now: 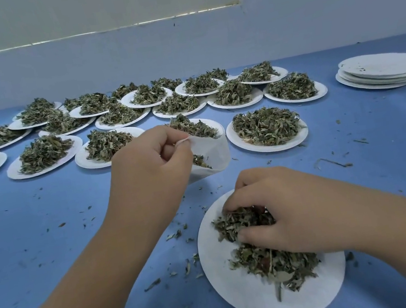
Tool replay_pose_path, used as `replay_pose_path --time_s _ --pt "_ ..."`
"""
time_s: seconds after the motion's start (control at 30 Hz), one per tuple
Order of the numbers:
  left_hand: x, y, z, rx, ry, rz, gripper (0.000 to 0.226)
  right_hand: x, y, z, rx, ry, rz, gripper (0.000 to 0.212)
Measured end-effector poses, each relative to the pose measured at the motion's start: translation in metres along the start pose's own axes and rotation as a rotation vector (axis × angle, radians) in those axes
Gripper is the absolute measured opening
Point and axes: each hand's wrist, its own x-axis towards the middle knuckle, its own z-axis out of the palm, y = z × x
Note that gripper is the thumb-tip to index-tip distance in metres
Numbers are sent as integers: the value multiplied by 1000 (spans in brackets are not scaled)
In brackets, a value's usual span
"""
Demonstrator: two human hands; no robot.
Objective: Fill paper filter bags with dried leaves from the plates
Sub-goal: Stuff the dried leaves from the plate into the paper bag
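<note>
**Filter bag point(209, 152) held open just beyond the right hand point(273, 212)**

The left hand point(149, 160) pinches the bag's upper edge between thumb and fingertips. It holds the bag up so that the mouth gapes to the right and back toward the person. A small amount of leaf already lies in the bottom of it. Whether the lower fold touches the table point(46, 220) cannot be told. The bag sits in front of one of the loaded plates point(298, 139) in the nearest row and partly hides it.

The right hand is down on the near plate point(247, 299). Its fingers are curled into the pile of dried leaves point(276, 262) and clasp a clump at the far end of the heap. From this hand the bag lies farther out and a little to the left, near but apart. A strip of blue table separates the plate's far rim from the bag's lower edge.

The next move probably turns on that short diagonal. The clump would have to be lifted, carried forward and slightly left, and dropped into a mouth that already faces the hand. The right hand is the one at the leaves, while the left is taken up with the bag. Loose flakes could fall in the gap, where crumbs point(177, 234) already dot the table.

More loaded plates fill the rows behind, and a stack of empty plates point(381, 70) stands at the far right.
</note>
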Motion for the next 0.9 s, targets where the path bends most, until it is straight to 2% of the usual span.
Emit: replay_pose_path --time_s 0.43,0.73,0.9 --pt "3 -7 0 42 31 -28 27 1 4 0 96 76 -15 20" --pt "-2 -4 0 65 -10 25 27 -4 11 -12 333 235 -24 11" --pt "-5 -4 3 71 -35 38 22 -9 13 -22 539 332 -71 13"
